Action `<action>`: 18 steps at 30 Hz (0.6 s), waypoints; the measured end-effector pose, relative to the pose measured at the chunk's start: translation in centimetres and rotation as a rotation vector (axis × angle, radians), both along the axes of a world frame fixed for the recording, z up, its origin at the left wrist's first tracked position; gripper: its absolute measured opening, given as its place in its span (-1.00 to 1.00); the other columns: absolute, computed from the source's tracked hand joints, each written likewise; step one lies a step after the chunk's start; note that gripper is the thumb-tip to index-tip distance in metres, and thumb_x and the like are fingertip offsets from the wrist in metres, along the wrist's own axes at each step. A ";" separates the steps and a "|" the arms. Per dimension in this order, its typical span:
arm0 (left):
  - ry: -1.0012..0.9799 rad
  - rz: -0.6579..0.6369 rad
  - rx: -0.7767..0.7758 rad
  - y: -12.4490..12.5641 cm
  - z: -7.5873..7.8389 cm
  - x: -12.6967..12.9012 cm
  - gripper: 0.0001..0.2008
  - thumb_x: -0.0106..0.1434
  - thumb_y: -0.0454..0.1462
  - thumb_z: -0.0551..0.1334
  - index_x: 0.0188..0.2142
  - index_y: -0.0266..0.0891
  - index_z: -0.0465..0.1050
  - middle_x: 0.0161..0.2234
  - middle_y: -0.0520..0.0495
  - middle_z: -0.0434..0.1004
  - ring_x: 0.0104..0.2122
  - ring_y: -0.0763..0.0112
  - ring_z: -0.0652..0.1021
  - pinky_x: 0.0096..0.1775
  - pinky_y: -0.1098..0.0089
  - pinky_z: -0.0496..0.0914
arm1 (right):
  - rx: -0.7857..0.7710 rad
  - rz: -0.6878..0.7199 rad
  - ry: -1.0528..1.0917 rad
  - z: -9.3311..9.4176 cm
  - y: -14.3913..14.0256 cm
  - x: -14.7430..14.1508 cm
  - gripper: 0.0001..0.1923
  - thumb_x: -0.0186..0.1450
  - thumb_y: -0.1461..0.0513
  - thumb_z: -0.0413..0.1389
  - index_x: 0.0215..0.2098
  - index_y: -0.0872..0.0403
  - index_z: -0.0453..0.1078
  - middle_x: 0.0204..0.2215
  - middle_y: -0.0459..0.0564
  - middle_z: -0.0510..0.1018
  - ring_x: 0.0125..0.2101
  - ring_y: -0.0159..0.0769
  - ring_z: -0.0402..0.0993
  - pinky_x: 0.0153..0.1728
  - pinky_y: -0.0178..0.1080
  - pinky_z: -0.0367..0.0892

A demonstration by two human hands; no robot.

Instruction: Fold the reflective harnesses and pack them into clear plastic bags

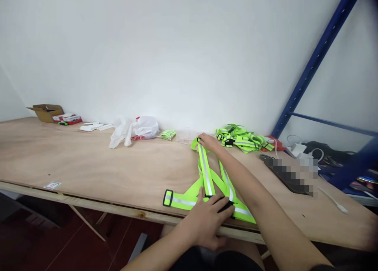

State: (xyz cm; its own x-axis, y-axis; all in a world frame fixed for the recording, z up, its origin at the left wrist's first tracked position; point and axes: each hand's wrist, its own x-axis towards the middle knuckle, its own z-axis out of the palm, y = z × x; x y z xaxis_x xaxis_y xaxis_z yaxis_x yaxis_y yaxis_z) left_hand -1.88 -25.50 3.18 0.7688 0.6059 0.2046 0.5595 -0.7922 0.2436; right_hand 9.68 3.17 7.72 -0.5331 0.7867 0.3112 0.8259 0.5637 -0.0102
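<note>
A neon-yellow reflective vest (208, 176) made of straps with silver stripes lies spread near the table's front edge. Its belt reaches left to a black slide buckle (167, 198). My left hand (206, 220) rests over the belt and the black buckle at its middle, fingers apart, partly covering them. Farther up, my right hand (208, 142) pinches the top end of a shoulder strap by its black slider. The right forearm crosses over the right-hand side of the vest.
More reflective vests (243, 139) lie piled by the wall. Along the back stand a cardboard box (49, 113), a white plastic bag (146, 127) and a small packed vest (168, 135). A dark, partly blurred device (283, 174), a white cable (333, 200) and a blue rack post (315, 60) are right.
</note>
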 end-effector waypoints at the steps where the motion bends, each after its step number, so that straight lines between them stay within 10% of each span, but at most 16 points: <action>1: -0.007 -0.010 -0.007 0.0 0.1 -0.1 -0.25 0.29 0.00 0.19 0.37 -0.15 0.00 0.36 -0.19 0.15 0.34 0.07 0.15 0.29 -0.28 -0.07 | -0.018 0.001 0.000 -0.8 0.3 -0.4 -0.71 0.42 0.25 0.04 0.07 0.08 0.42 0.05 0.12 0.51 -0.05 -0.16 0.50 -0.10 -0.28 0.30; 8: -0.032 -0.019 -0.039 0.0 0.6 -0.3 -0.20 0.32 -0.01 0.18 0.42 -0.10 -0.15 0.40 -0.17 0.06 0.36 0.03 0.11 0.29 -0.33 -0.18 | -0.184 -0.006 -0.004 -4.6 1.5 -1.4 -0.78 0.41 0.21 0.10 -0.03 0.08 0.47 0.00 0.09 0.53 -0.08 -0.18 0.51 -0.07 -0.18 0.38; 18: -0.056 0.175 -0.063 1.3 -0.8 0.3 -0.30 0.27 0.15 0.17 0.30 -0.07 0.17 0.40 -0.24 0.02 0.40 -0.22 -0.07 0.22 -0.48 -0.17 | -0.210 -0.005 0.076 -6.3 0.0 -1.2 -0.64 0.40 0.11 0.14 0.11 0.09 0.37 0.06 0.07 0.47 -0.04 -0.13 0.49 -0.06 -0.01 0.47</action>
